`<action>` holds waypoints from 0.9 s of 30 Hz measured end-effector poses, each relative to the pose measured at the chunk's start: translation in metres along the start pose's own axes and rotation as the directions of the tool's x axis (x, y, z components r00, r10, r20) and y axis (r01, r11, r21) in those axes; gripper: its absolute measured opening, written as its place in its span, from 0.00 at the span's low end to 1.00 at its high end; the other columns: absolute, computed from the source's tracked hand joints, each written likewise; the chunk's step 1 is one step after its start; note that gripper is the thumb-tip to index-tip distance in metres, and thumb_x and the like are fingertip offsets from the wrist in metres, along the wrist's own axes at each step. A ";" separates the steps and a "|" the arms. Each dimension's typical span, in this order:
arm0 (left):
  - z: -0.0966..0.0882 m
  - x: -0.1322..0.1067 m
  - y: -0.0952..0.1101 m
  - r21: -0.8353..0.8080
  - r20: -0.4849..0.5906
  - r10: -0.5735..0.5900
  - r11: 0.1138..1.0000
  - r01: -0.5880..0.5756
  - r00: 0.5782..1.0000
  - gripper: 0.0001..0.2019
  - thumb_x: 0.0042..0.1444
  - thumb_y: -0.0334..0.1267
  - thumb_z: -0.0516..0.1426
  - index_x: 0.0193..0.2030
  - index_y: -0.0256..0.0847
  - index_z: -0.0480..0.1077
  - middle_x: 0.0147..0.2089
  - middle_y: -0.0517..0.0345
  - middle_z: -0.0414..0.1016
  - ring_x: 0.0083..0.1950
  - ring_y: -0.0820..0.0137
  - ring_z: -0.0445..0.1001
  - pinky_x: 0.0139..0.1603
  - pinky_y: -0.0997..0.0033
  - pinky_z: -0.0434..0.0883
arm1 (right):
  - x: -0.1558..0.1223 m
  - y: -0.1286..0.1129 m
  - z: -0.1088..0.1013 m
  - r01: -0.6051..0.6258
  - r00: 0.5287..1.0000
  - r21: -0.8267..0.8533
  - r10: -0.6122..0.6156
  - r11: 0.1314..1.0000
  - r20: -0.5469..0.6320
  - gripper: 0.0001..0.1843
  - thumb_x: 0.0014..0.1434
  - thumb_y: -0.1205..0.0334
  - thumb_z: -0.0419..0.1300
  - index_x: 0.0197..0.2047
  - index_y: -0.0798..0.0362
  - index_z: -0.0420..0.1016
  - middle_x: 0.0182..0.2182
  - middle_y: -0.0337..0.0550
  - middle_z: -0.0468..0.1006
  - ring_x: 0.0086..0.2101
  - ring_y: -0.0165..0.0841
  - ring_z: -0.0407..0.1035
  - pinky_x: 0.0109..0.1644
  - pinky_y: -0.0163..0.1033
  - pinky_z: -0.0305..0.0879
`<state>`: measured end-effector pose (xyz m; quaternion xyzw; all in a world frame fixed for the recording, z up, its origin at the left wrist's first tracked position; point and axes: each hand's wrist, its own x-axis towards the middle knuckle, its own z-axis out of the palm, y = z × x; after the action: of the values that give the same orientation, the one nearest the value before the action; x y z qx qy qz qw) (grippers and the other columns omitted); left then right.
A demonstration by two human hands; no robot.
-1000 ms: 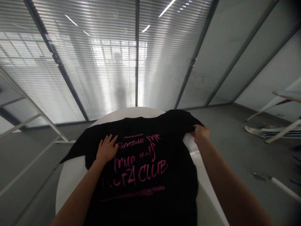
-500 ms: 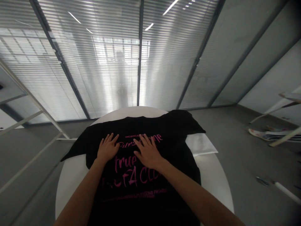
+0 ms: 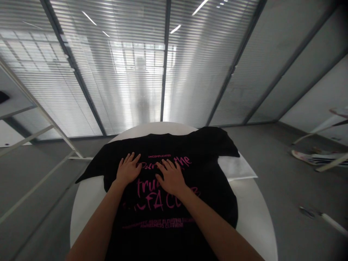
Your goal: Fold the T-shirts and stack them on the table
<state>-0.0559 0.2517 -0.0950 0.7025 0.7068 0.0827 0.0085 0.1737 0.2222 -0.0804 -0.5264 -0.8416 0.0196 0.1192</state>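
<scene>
A black T-shirt (image 3: 190, 145) with pink lettering lies spread over a round white table (image 3: 252, 214). My left hand (image 3: 128, 169) rests flat on the shirt's upper left chest, fingers spread. Palm down beside it, my right hand (image 3: 170, 177) covers part of the pink print, fingers stretched out. Both hands press on the cloth and hold nothing. The shirt's left sleeve hangs past the table's edge. A white sheet (image 3: 237, 167) shows under the shirt's right sleeve.
A glass wall with blinds stands behind the table. White metal frame bars (image 3: 38, 145) slant at the left. On the grey floor at the right lie a striped item (image 3: 318, 158) under white table legs, and a white stick (image 3: 333, 223).
My right hand let go of the shirt's right sleeve and came to lie flat on the print in the middle. The left hand stayed put. The view shifted slightly.
</scene>
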 end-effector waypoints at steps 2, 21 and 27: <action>0.001 -0.005 0.001 0.006 -0.019 0.015 1.000 -0.015 1.000 0.28 0.64 0.50 0.46 0.69 0.49 0.57 0.72 0.48 0.54 0.72 0.55 0.50 0.68 0.47 0.49 | -0.003 -0.002 -0.001 -0.003 1.000 -0.007 0.003 1.000 -0.008 0.29 0.67 0.44 0.42 0.68 0.42 0.58 0.66 0.45 0.59 0.65 0.44 0.49 0.68 0.56 0.32; -0.021 -0.003 -0.032 -0.032 -0.129 -0.114 0.993 0.111 0.985 0.21 0.60 0.45 0.49 0.56 0.46 0.73 0.61 0.48 0.70 0.60 0.52 0.66 0.57 0.48 0.64 | 0.018 0.001 -0.004 -0.031 0.993 0.064 0.038 0.997 -0.111 0.25 0.67 0.50 0.44 0.61 0.47 0.69 0.61 0.46 0.68 0.61 0.42 0.56 0.67 0.51 0.40; -0.045 -0.015 -0.096 -0.260 -0.415 -0.638 0.767 0.587 0.649 0.26 0.59 0.46 0.47 0.59 0.37 0.69 0.60 0.35 0.66 0.61 0.41 0.62 0.55 0.36 0.61 | 0.021 0.007 0.009 -0.050 0.997 0.080 0.055 0.996 -0.052 0.28 0.67 0.47 0.44 0.66 0.46 0.62 0.66 0.44 0.60 0.67 0.44 0.45 0.68 0.55 0.32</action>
<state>-0.1567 0.2326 -0.0645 0.3771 0.8759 0.2826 -0.1036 0.1694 0.2446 -0.0869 -0.5436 -0.8225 0.0415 0.1618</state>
